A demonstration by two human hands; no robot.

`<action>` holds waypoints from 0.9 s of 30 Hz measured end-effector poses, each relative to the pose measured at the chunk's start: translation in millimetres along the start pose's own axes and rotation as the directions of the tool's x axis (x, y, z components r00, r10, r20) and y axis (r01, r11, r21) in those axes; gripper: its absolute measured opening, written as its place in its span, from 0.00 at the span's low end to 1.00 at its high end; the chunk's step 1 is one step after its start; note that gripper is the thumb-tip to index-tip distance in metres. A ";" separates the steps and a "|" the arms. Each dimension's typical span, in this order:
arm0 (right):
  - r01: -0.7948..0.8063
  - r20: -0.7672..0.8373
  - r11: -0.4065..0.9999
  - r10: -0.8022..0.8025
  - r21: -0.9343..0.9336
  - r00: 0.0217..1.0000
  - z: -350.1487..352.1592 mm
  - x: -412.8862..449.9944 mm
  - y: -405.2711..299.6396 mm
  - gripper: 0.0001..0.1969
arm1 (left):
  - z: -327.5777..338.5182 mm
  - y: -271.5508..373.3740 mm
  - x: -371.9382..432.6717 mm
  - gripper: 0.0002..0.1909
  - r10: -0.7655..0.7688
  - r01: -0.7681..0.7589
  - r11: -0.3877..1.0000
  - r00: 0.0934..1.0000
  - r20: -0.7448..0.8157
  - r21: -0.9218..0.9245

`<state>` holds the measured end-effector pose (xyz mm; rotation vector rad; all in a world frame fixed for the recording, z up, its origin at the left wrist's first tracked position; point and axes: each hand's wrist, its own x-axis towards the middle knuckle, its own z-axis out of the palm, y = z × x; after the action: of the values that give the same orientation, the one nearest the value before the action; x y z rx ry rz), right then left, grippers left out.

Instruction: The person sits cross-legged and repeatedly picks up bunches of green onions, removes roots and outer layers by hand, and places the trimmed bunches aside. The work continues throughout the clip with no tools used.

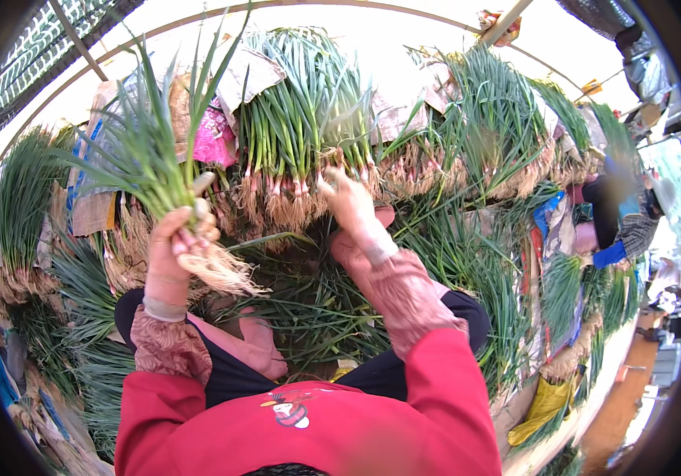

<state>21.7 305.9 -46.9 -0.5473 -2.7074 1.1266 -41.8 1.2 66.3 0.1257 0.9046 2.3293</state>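
My left hand (176, 238) is closed around a small bunch of young garlic plants (162, 172). Their green leaves point up and away from me, while pinkish bulb ends and pale roots (221, 268) hang out below the fist. Ahead of me a thick row of the same plants (287, 113) lies with leaves to the back and roots (284, 205) towards me. My right hand (346, 196) reaches to the root ends of that row, thumb and forefinger apart and slightly blurred. Nothing shows in it; whether its fingertips touch a stalk is unclear.
Loose green leaves (328, 327) litter the ground between my legs. Further garlic heaps stand left (31, 202) and right (495, 113), with sacking (400, 113) between them. A co-worker (632, 208) in a pale hat sits at the right, beside another bunch (560, 291). A yellow sack (542, 410) lies lower right.
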 end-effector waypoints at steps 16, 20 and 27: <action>-0.474 0.143 0.715 0.473 0.514 0.869 4.0 -41.1 -34.2 0.08 | -29.2 -98.6 1.3 0.10 -0.223 0.253 0.957 0.955 -0.197 0.142; -0.461 0.444 0.396 0.140 0.795 0.885 46.7 -35.9 -48.9 0.05 | -21.1 -104.0 -3.3 0.09 -0.288 0.335 0.929 0.920 -0.267 0.154; -0.410 0.497 -0.425 0.111 0.807 0.861 75.0 -47.6 -63.4 0.10 | -10.9 -88.6 -15.3 0.11 -0.274 0.280 0.938 0.960 0.060 -0.202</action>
<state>27.3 197.2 -55.0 -0.6895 -0.4240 3.0093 13.5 36.1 3.6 -0.0509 0.6122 2.1344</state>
